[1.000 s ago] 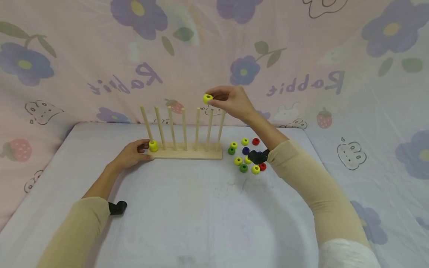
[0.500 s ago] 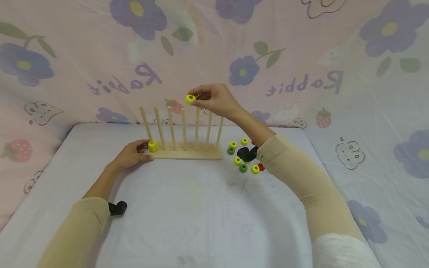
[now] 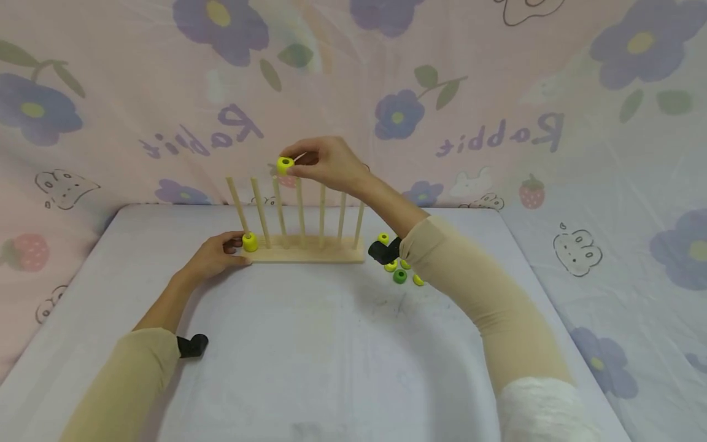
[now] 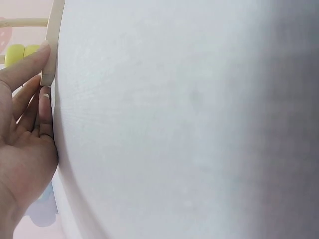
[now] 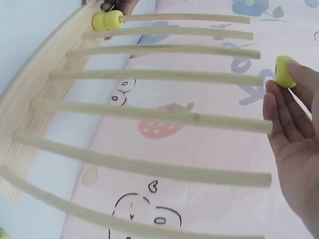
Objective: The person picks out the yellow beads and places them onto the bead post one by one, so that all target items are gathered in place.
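A wooden peg rack stands toward the back of the table, its several thin pegs upright in a row. Two yellow beads are stacked at the foot of the leftmost peg. My left hand grips the left end of the base, thumb on the front edge and fingers behind, as the left wrist view also shows. Between thumb and fingertips my right hand pinches another yellow bead, its hole facing upward. That bead is just above peg-top height, near the third peg from the left in the head view.
Loose beads lie right of the rack, among them a green bead and a yellow bead; the right sleeve hides others. A printed fabric backdrop rises behind the white-covered table.
My right hand has moved left above the pegs with the yellow bead, from near the right end toward the left ones. Its forearm now covers more loose beads. The left hand stays on the base.
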{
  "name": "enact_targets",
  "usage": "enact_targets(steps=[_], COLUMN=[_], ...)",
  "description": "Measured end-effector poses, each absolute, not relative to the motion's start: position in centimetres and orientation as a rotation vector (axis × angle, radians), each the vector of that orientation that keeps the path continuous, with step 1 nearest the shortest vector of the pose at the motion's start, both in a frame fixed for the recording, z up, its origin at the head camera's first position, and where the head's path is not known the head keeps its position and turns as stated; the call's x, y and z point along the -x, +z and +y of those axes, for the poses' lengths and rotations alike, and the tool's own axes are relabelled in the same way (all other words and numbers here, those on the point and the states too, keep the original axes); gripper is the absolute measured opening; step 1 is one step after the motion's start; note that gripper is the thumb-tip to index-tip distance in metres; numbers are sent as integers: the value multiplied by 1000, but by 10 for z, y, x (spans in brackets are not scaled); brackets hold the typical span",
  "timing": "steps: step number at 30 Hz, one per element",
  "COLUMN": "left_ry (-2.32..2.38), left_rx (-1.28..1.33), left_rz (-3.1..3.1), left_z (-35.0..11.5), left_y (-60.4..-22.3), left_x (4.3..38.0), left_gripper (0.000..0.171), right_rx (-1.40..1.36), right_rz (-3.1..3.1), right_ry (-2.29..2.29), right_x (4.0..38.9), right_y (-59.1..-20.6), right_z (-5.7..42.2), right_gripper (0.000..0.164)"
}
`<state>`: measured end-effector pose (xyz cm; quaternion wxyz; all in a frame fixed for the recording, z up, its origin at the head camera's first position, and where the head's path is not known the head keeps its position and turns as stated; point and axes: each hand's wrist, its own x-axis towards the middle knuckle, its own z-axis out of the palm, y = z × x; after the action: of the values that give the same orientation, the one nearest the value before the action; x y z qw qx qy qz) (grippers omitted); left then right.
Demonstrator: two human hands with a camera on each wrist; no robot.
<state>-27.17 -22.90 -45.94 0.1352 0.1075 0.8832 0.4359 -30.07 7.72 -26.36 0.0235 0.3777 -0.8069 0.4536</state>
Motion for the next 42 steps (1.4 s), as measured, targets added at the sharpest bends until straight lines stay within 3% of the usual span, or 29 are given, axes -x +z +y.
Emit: enact_targets(steps=[14,42], left_ry=[1268,1274], left_rx=[-315,-287], left_rz=[2553,2532], left_z=[-229,-232], left_y=[-460,-462], left_x=[272,276], left_gripper=[79,82], right_rx=[-1164,-1177], right_rz=[-2503,-2661], right_ry=[1527,1316], right_x=[304,313], right_y=[-268,-266], right_z=[42,-7], right_gripper=[27,34])
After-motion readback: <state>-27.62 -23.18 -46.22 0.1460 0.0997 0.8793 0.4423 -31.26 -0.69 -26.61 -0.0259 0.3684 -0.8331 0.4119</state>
